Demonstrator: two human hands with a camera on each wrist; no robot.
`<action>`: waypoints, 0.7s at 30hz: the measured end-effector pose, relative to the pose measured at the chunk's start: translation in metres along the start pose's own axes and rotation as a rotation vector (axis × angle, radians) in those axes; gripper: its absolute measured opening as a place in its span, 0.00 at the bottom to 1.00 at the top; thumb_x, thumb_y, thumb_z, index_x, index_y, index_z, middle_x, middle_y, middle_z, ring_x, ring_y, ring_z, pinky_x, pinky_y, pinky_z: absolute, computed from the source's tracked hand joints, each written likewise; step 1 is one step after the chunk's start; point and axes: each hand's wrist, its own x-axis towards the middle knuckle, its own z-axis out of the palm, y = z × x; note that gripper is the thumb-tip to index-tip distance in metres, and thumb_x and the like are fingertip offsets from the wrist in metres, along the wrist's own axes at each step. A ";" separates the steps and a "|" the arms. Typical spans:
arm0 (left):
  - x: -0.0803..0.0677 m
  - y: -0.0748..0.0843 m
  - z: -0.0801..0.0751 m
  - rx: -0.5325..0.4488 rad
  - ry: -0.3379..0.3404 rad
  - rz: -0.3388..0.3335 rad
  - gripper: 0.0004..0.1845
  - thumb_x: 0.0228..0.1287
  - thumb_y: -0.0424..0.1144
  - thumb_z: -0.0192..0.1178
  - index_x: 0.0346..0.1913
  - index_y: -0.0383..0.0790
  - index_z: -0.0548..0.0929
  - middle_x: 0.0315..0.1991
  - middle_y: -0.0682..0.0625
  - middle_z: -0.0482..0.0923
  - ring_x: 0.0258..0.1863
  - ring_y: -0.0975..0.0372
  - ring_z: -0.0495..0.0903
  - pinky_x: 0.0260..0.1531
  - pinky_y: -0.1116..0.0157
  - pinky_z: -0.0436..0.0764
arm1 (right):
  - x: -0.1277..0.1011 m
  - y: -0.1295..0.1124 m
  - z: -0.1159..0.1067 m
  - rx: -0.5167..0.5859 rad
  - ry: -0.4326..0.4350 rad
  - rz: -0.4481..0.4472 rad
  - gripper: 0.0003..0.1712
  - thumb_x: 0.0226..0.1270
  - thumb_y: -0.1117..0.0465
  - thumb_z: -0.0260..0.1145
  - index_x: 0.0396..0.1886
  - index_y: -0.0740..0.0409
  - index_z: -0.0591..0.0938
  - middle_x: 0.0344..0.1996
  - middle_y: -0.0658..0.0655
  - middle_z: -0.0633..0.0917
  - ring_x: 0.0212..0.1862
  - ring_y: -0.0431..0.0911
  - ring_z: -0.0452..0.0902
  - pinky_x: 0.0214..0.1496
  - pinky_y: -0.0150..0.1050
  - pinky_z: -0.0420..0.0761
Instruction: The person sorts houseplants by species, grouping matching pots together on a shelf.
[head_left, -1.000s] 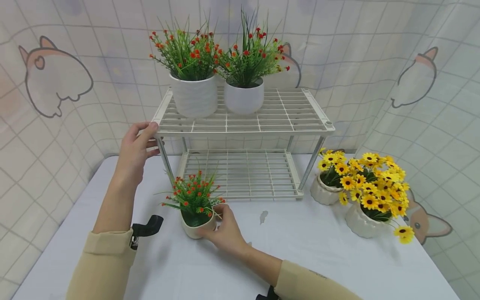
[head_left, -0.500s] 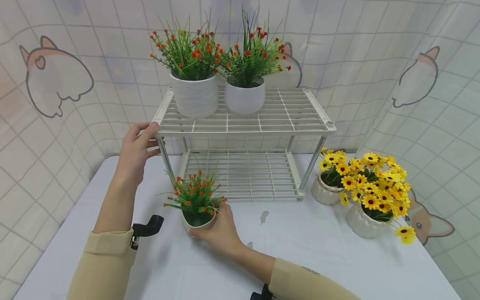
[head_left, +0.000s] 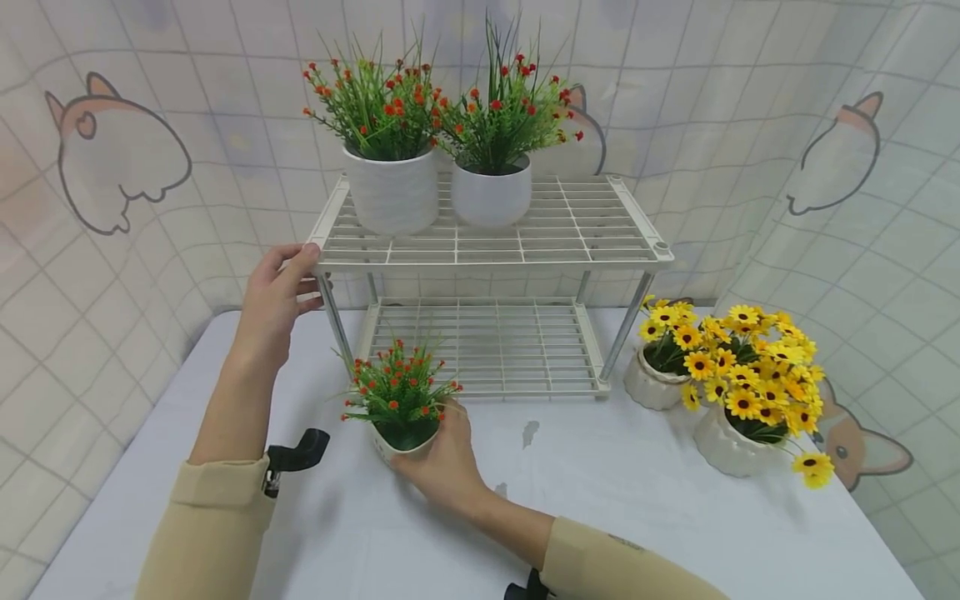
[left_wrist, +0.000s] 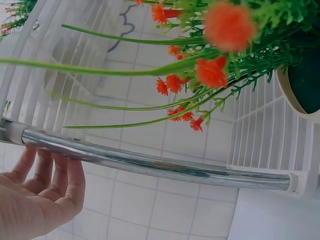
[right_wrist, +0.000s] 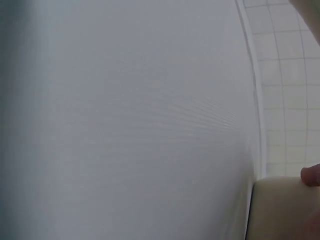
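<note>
A pale table is set against a tiled wall curtain printed with cartoon animals. A white two-tier wire rack is stood at the table's far edge, towards the middle. Two white pots of red-flowered greenery are placed side by side, touching or nearly so, on the left half of the rack's top shelf; the lower shelf is seen bare. Two pale pots of yellow flowers are set close together near the table's right edge, just beside the rack's right front leg.

A small pot with red flowers is held at the front left of the rack, just before its lower shelf; whether it is resting on the table or lifted just clear of it cannot be told. It is tilted slightly, and the right hand is wrapped round its right side, fingers curled about the pot wall. The left hand is laid on the front left corner of the rack's top shelf, with the fingertips curled over the rim and the thumb beneath by the chrome leg. In the left wrist view the fingers are seen loosely bent just under that leg. Beige sleeves are worn on both forearms.
</note>
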 end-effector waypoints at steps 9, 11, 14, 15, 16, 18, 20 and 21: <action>0.001 0.000 0.001 0.019 0.003 0.019 0.27 0.78 0.58 0.54 0.66 0.42 0.72 0.52 0.50 0.78 0.52 0.57 0.79 0.52 0.60 0.76 | 0.002 0.000 -0.005 0.023 0.003 0.031 0.50 0.46 0.60 0.82 0.68 0.67 0.67 0.60 0.60 0.74 0.63 0.52 0.71 0.66 0.50 0.72; 0.000 -0.001 0.001 0.032 0.006 0.026 0.28 0.78 0.59 0.53 0.67 0.41 0.72 0.52 0.49 0.77 0.52 0.57 0.79 0.52 0.60 0.77 | 0.003 0.000 -0.009 0.030 -0.008 0.040 0.50 0.46 0.61 0.81 0.68 0.66 0.67 0.60 0.60 0.75 0.62 0.52 0.72 0.65 0.49 0.73; 0.000 -0.001 0.002 0.044 0.006 0.026 0.30 0.78 0.59 0.52 0.68 0.40 0.71 0.53 0.49 0.77 0.52 0.58 0.79 0.53 0.58 0.77 | 0.005 0.001 -0.014 0.031 -0.025 0.058 0.50 0.45 0.63 0.78 0.69 0.66 0.66 0.59 0.60 0.74 0.61 0.51 0.73 0.64 0.48 0.74; -0.001 -0.001 0.003 0.043 0.006 0.024 0.30 0.78 0.59 0.52 0.68 0.40 0.71 0.53 0.49 0.77 0.52 0.58 0.79 0.54 0.58 0.77 | 0.006 0.001 -0.015 0.028 -0.033 0.060 0.50 0.45 0.64 0.78 0.70 0.65 0.66 0.60 0.60 0.74 0.61 0.51 0.72 0.65 0.48 0.73; -0.001 -0.001 0.003 0.046 0.006 0.023 0.30 0.78 0.59 0.52 0.68 0.40 0.71 0.53 0.49 0.77 0.52 0.58 0.79 0.54 0.58 0.77 | 0.006 0.002 -0.016 0.024 -0.042 0.057 0.50 0.45 0.64 0.77 0.70 0.65 0.65 0.60 0.60 0.73 0.62 0.51 0.72 0.65 0.49 0.73; -0.001 -0.001 0.003 0.046 0.007 0.024 0.30 0.78 0.59 0.52 0.68 0.40 0.71 0.52 0.50 0.77 0.52 0.57 0.79 0.54 0.58 0.77 | 0.006 0.003 -0.018 0.014 -0.057 0.047 0.50 0.46 0.64 0.78 0.71 0.65 0.65 0.62 0.61 0.72 0.64 0.52 0.70 0.67 0.49 0.71; -0.001 -0.001 0.003 0.042 0.009 0.027 0.29 0.78 0.59 0.52 0.68 0.40 0.72 0.52 0.50 0.77 0.53 0.57 0.79 0.53 0.58 0.77 | 0.007 0.004 -0.018 0.007 -0.070 0.021 0.51 0.47 0.63 0.79 0.71 0.65 0.65 0.63 0.63 0.71 0.66 0.53 0.68 0.69 0.50 0.69; -0.001 -0.001 0.002 0.043 0.010 0.029 0.29 0.79 0.59 0.51 0.68 0.40 0.72 0.52 0.50 0.77 0.52 0.57 0.79 0.53 0.59 0.77 | 0.007 0.005 -0.019 0.009 -0.074 0.015 0.51 0.47 0.63 0.80 0.71 0.66 0.65 0.63 0.63 0.71 0.66 0.53 0.68 0.69 0.51 0.69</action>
